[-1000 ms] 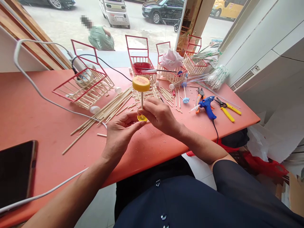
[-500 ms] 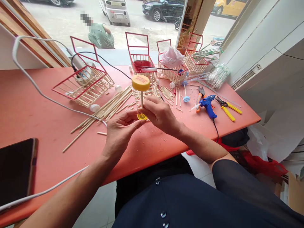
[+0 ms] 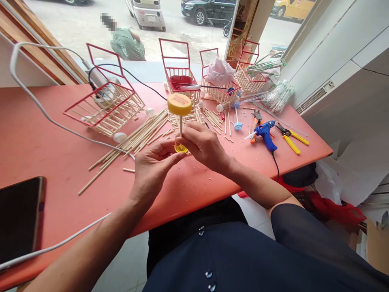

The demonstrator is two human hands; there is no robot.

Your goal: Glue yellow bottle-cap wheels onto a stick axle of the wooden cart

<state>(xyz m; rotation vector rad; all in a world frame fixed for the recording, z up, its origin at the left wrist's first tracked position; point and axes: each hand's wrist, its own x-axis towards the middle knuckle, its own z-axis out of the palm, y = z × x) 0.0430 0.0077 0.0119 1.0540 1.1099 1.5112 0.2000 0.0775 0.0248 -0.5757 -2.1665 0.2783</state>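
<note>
A thin wooden stick [image 3: 181, 126] stands upright between my hands. On its top end sits a yellow cap [image 3: 179, 104] with faint printing, and at its lower end is a second yellow cap [image 3: 180, 149], its hollow side up. My left hand [image 3: 153, 166] pinches the lower cap by its rim from the left. The fingers of my right hand [image 3: 206, 147] close round the stick just above that cap. Behind the hands, partly hidden, lies a lattice of pale sticks [image 3: 190, 119] on the pink table [image 3: 182, 190].
Small carts with red rims [image 3: 105, 107] line the back. Loose wooden sticks [image 3: 142, 132] lie to the left, near a white cable [image 3: 57, 123] and a dark tablet [image 3: 21, 219]. On the right are a blue glue gun [image 3: 266, 136] and yellow-handled pliers [image 3: 293, 142]. Outside, a person [image 3: 127, 44] crouches.
The camera view has shifted slightly. My hands keep the same grip on the stick and lower cap, and nothing else has visibly changed.
</note>
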